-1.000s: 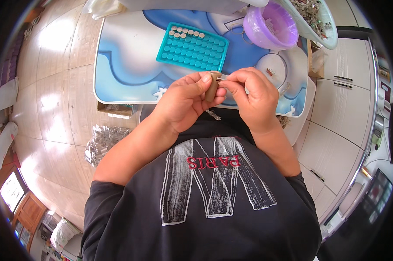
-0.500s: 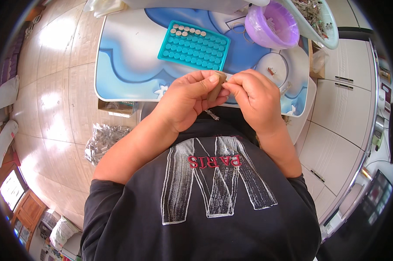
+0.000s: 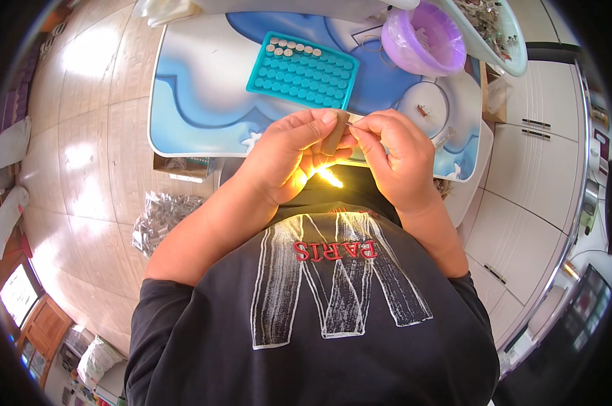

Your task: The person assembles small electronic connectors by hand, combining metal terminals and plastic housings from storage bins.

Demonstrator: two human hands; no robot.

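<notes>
My left hand [image 3: 289,145] is closed around a short brown tube-like piece [image 3: 334,135], thumb on its upper end. Against its right side, my right hand [image 3: 397,145] pinches a small, thin dark thing [image 3: 350,124] too fine to identify. Just below my left fingers, a bundle of small lights [image 3: 330,177] glows bright yellow; its link to the brown piece is hidden by my fingers. Beyond my hands lies a teal tray [image 3: 302,70] with rows of round pockets, several at the far left holding small round silvery discs [image 3: 289,45].
The blue and white table [image 3: 201,111] extends ahead of me. At its far right stand a purple bowl [image 3: 448,54] lined with clear plastic and a pale basket [image 3: 519,57] of tangled bits. A small reddish-brown piece [image 3: 423,111] lies below the bowl. Silvery packets [image 3: 160,220] are heaped at left.
The small lights below my left hand have gone from dark to glowing yellow. The brown piece has tilted slightly, and my right fingertips have shifted a little at its side.
</notes>
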